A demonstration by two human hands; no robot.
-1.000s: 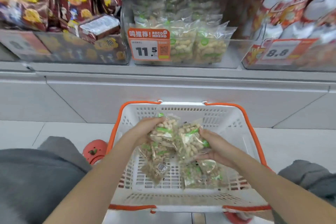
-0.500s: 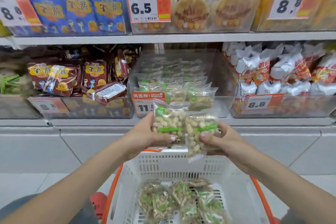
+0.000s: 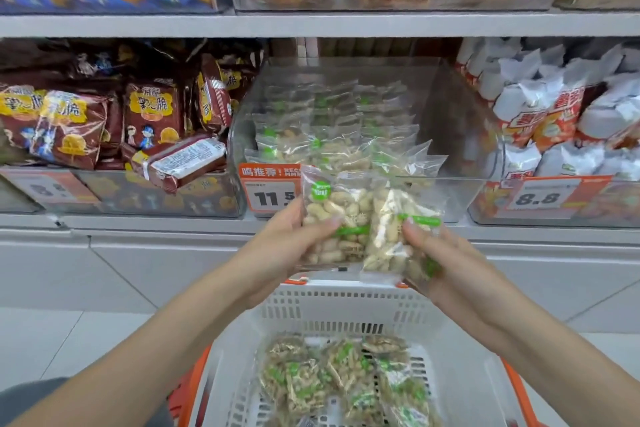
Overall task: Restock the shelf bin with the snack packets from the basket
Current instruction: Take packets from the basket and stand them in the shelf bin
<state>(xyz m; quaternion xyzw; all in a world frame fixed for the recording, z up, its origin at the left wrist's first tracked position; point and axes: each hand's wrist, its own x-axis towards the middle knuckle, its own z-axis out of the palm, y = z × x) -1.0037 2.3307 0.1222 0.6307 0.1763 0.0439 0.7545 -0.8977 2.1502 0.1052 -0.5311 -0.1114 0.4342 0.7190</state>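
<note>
Packets of shelled peanuts, clear film with green labels and bands. The left hand grips one packet, thumb across its front; the right hand grips a second packet, tilted and overlapping the first. Both sit just short of the clear shelf bin, which lies beyond the fingers and holds matching packets. Further packets lie below the fingers in the white basket. Shelf grey, floor pale tile.
</note>
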